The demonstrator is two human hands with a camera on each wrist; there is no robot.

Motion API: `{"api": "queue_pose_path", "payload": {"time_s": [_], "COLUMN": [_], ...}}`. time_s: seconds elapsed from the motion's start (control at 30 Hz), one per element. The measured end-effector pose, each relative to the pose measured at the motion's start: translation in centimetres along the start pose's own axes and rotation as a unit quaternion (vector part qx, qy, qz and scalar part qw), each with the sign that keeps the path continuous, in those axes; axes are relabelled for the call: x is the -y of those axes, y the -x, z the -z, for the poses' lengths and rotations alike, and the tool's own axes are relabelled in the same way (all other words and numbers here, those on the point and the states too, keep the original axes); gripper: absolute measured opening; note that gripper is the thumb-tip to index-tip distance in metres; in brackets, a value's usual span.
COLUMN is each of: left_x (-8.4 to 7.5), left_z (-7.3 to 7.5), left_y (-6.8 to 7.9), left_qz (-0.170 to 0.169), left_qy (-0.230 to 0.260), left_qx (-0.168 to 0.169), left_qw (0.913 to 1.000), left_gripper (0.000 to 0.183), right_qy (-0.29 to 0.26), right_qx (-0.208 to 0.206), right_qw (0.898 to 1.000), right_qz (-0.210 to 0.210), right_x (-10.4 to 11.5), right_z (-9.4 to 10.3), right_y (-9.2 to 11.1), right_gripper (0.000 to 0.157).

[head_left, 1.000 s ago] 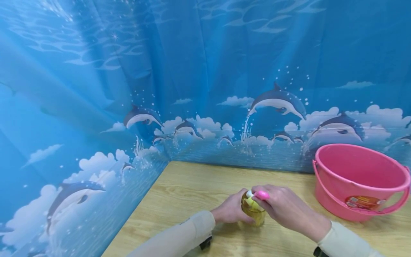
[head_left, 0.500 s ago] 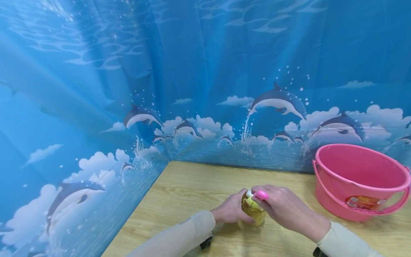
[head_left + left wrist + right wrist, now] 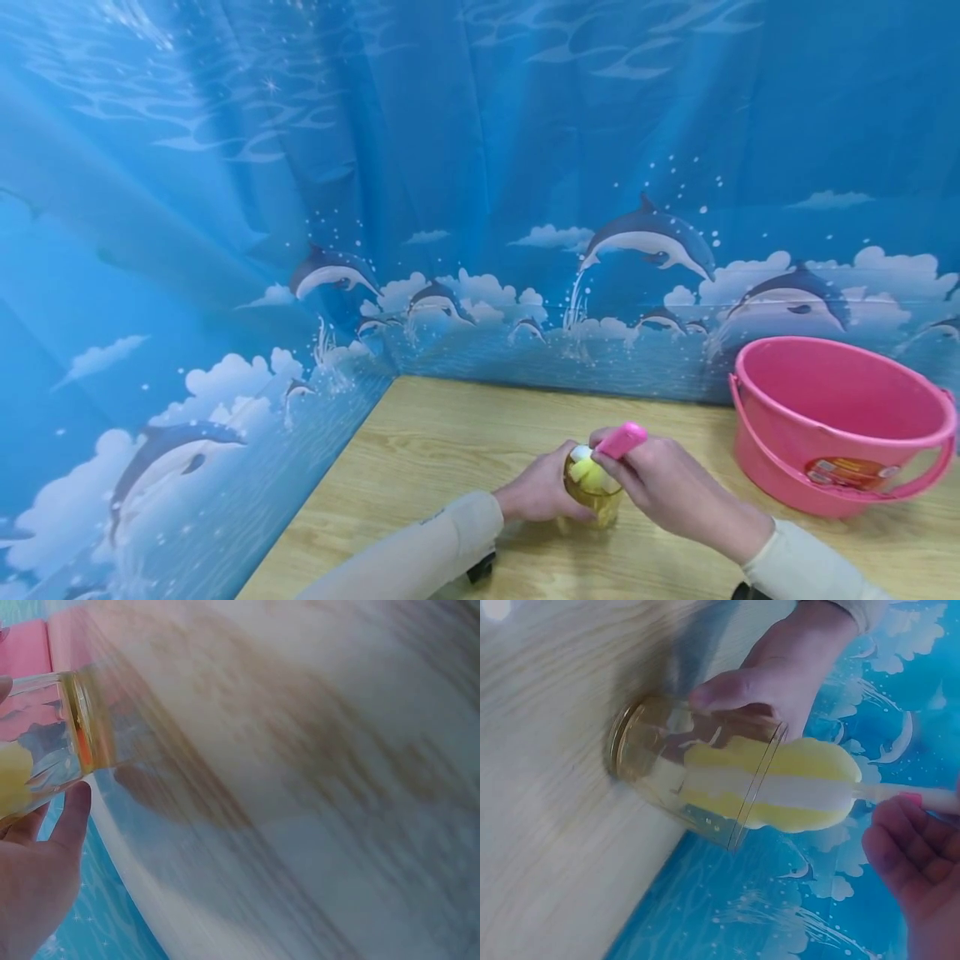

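Observation:
My left hand (image 3: 538, 490) grips an amber glass cup (image 3: 604, 510) around its side, upright on the table. In the right wrist view, a yellow and white sponge head (image 3: 810, 769) is partly inside the glass (image 3: 656, 746) and partly out past its rim. My right hand (image 3: 671, 487) holds the cup brush by its pink and white handle (image 3: 622, 439), above and right of the cup. Fingers of the right hand (image 3: 919, 859) curl by the handle's white part. In the left wrist view, the left hand's (image 3: 41, 877) fingers touch the glass (image 3: 90, 727) near its base.
A pink bucket (image 3: 776, 450) with its handle hanging down stands on the wooden table (image 3: 450, 425) at the right. Blue dolphin-printed curtains (image 3: 480, 167) rise along the table's back and left edges.
The pink handle has risen and tilts up to the right, and more of the sponge head shows at the cup's mouth. My left hand and the cup stay almost in place.

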State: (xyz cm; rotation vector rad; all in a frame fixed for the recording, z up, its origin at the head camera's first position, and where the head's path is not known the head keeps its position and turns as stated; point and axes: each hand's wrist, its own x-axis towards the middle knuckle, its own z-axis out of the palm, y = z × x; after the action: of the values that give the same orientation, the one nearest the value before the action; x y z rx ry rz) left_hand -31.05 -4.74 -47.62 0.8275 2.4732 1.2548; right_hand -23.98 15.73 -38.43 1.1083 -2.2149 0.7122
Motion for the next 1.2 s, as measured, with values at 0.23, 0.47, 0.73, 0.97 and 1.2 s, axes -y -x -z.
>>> {"api": "queue_pose_path", "payload": {"time_s": [0.23,0.47,0.73,0.97,1.2], "left_x": [0.0,-0.1,0.2,0.0,-0.2], "left_z": [-0.2,-0.2,-0.5,-0.4,-0.4], "left_y": [0.0,0.2,0.1,0.0,0.0], "left_qz": [0.009,0.008,0.008,-0.001,0.004], "left_qy": [0.000,-0.025,-0.035,-0.027,-0.024], "left_qx": [-0.014,-0.026,-0.029,-0.024,-0.026], "left_qw": [0.9999,0.9993,0.9989,0.9993,0.9994], "left_gripper": [0.072,0.076,0.077,0.076,0.079], "right_qy": [-0.088,-0.130,-0.132,-0.150,-0.172], "right_qx": [0.011,0.076,0.116,0.124,0.114], "right_qw": [0.996,0.982,0.970,0.965,0.955], "right_qz": [-0.033,-0.115,-0.170,-0.177,-0.211], "right_x": [-0.3,-0.9,-1.0,-1.3,-1.6], "right_z": [0.3,1.8,3.4,3.9,3.8], "right_y": [0.0,-0.2,-0.3,-0.6,-0.7], "right_gripper": [0.020,0.015,0.019,0.022,0.028]}}
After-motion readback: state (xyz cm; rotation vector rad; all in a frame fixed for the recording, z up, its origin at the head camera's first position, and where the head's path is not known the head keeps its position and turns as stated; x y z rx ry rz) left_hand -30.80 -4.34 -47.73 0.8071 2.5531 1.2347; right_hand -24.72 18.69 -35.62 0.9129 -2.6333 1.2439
